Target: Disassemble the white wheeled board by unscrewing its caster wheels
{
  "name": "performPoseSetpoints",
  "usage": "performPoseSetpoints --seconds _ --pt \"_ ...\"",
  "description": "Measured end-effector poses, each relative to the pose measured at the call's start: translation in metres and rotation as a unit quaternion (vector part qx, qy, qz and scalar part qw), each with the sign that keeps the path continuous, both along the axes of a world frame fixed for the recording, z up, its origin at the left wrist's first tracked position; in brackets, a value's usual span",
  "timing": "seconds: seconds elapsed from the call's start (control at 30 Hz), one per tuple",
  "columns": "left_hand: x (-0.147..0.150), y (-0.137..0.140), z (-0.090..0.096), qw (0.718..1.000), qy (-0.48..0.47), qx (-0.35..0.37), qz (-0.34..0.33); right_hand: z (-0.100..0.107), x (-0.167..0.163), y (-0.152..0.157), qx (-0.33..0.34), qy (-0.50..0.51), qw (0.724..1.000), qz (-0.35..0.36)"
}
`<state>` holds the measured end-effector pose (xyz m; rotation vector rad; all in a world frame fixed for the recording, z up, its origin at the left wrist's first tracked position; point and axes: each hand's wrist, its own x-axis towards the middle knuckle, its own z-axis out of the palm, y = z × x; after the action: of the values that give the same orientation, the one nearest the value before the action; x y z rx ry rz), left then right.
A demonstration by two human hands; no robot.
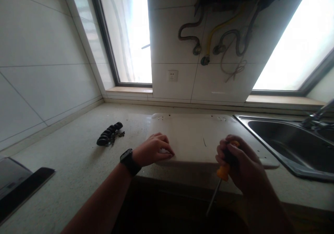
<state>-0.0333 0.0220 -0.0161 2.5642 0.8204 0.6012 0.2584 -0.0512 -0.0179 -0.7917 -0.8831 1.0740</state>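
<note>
A white panel (188, 136) with small holes near its corners lies flat on the countertop, its near edge close to the counter's front. My left hand (159, 148), with a black watch on the wrist, rests on the panel's near left part. Its thumb and fingertips are pinched together; whatever they may hold is too small to make out. In my right hand (241, 161) is a screwdriver (223, 173) with an orange and black handle, gripped above the panel's near right part. The shaft points down and slightly left, past the counter edge. A thin dark mark (204, 142) shows on the panel.
Left of the panel lies a ribbed black thing (108, 133) with small metal bits beside it. A dark-edged flat object (27, 192) sits at far left. To the right is a steel sink (281, 136) with a faucet (313, 119). Pipes (189, 37) hang on the wall.
</note>
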Motion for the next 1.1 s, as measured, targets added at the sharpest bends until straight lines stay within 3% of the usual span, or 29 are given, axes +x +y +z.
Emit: performPoseSetpoints --seconds 0.2,0.4,0.5,0.7,0.87,1.1 --pt "0.003 -0.003 -0.002 1.000 0.009 0.023 0.006 -0.035 0.032 -0.024 -0.039 -0.006 0.998 -0.039" --pt "0.009 -0.011 -0.007 0.994 0.025 0.076 0.071 -0.057 0.060 -0.035 -0.061 0.005 0.995 -0.075" --pt "0.006 -0.015 -0.010 0.993 0.018 0.080 0.083 -0.072 0.069 -0.040 -0.061 0.057 0.993 -0.078" --pt "-0.003 -0.021 -0.012 0.997 0.003 0.060 0.042 -0.103 0.093 -0.045 -0.084 0.198 0.974 -0.077" --pt "0.001 -0.023 -0.013 0.995 -0.005 0.075 0.059 -0.110 0.097 -0.045 -0.078 0.300 0.948 -0.077" --pt "0.003 -0.026 -0.019 0.991 0.005 0.107 0.080 -0.115 0.086 -0.035 -0.058 0.231 0.967 -0.094"
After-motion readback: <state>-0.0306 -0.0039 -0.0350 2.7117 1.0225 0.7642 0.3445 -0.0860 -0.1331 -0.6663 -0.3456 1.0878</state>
